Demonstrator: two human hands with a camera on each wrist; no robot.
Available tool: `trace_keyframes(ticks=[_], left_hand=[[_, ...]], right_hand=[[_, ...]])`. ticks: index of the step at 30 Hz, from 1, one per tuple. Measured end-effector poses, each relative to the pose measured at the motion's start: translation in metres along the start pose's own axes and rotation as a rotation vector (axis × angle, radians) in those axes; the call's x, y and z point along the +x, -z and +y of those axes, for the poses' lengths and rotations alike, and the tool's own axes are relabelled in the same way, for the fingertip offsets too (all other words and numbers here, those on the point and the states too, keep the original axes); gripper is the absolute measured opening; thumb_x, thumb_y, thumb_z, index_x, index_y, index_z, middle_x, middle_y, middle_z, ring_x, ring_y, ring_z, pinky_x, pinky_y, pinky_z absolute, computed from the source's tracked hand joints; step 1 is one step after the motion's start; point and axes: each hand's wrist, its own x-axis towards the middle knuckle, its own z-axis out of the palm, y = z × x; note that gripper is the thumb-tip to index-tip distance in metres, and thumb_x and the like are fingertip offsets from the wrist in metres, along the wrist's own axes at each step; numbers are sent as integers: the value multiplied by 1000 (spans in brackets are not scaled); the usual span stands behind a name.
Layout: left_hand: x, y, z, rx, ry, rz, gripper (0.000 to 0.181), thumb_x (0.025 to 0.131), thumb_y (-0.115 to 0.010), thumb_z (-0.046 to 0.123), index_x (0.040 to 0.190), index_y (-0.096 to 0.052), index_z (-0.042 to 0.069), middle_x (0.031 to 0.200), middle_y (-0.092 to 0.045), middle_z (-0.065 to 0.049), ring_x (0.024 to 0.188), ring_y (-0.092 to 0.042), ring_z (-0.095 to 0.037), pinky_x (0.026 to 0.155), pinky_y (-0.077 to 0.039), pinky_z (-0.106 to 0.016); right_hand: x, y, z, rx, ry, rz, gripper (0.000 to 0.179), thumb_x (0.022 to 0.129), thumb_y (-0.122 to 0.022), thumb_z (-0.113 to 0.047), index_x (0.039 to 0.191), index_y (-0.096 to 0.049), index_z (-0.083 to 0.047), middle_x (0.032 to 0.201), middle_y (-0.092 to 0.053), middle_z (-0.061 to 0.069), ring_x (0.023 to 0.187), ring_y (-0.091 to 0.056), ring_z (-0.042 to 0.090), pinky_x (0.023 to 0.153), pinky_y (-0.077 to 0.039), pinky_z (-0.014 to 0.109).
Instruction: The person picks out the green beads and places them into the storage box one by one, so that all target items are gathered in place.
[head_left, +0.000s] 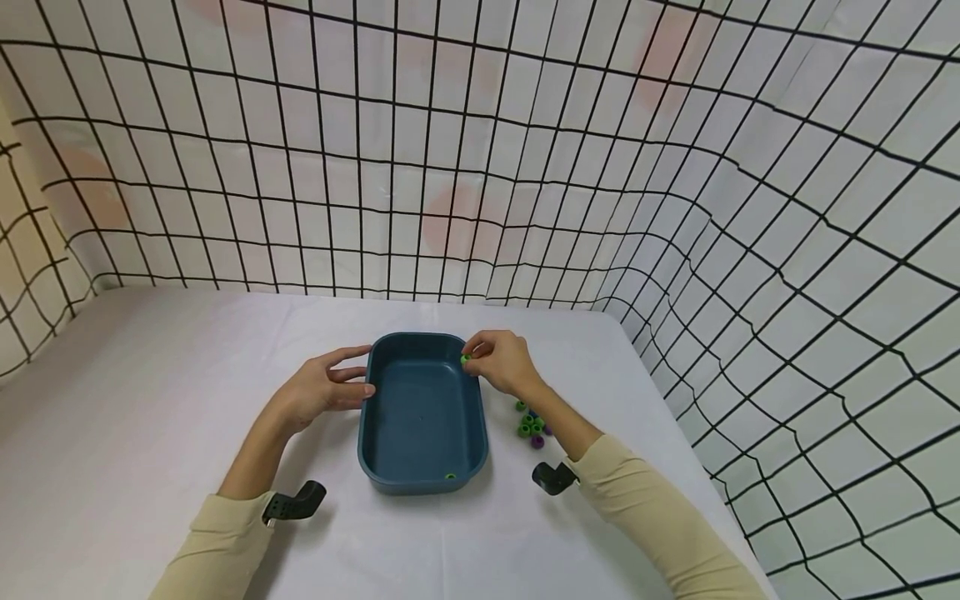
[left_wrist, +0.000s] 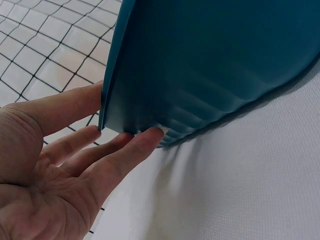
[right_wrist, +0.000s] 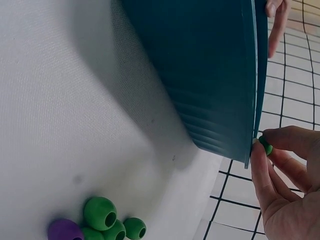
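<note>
A dark blue rectangular tub (head_left: 420, 417) with rounded corners stands on the white cloth. My left hand (head_left: 330, 387) holds its left side, the thumb over the rim and the fingers against the outer wall (left_wrist: 165, 75). At the tub's far right corner, my right hand (head_left: 501, 362) pinches a green bead (right_wrist: 266, 145) between thumb and fingertips, right by the rim. Another green bead (head_left: 451, 477) shows inside the tub at its near edge. To the tub's right lies a small pile of green beads (right_wrist: 100, 213) and purple beads (right_wrist: 65, 230), with a hole visible in several.
A white cloth (head_left: 165, 400) covers the table. Black netting (head_left: 420, 167) rises behind the table and along its right side, with pale sheeting behind it. A dark wrist mount (head_left: 296, 502) sticks out from the left sleeve and another mount (head_left: 553, 478) from the right.
</note>
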Motion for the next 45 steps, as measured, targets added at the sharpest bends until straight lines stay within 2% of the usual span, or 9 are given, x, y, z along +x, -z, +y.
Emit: trace_keyframes(ticks=[11,27,38,45], left_hand=[[2,2,-6,-10,2,0,84,90,-76,7,160,-30,11,153,-43,-30,120,-66,-39,89,-62,-39],[2,1,-5,-5,-11,-8,81,92,-73,5,160,-29,10,153,-42,-31,121,-66,-39,89,-62,-39],[3,1,-7,6,-9,-3,80,92,-74,5,160,-31,10,153,-42,-31,121,-66,-39,90,-62,-40],[3,2,-5,20,-10,4,80,92,-74,6,159,-32,11,153,-43,-30,120,-66,-38,89,-62,-40]], right_hand=[[-1,0,1,0,1,-28,20,86,-78,-11,105,-76,-4,97,-78,12,79,-75,20,71,-59,33],[-2,-1,1,12,-1,-18,21,87,-78,-11,106,-76,-4,96,-78,12,79,-74,20,70,-59,32],[-9,11,0,16,0,-19,22,87,-79,-14,107,-76,-5,91,-78,9,79,-73,19,69,-58,32],[-16,18,11,-13,-33,4,20,87,-80,-15,105,-76,-9,87,-76,5,79,-70,18,68,-56,31]])
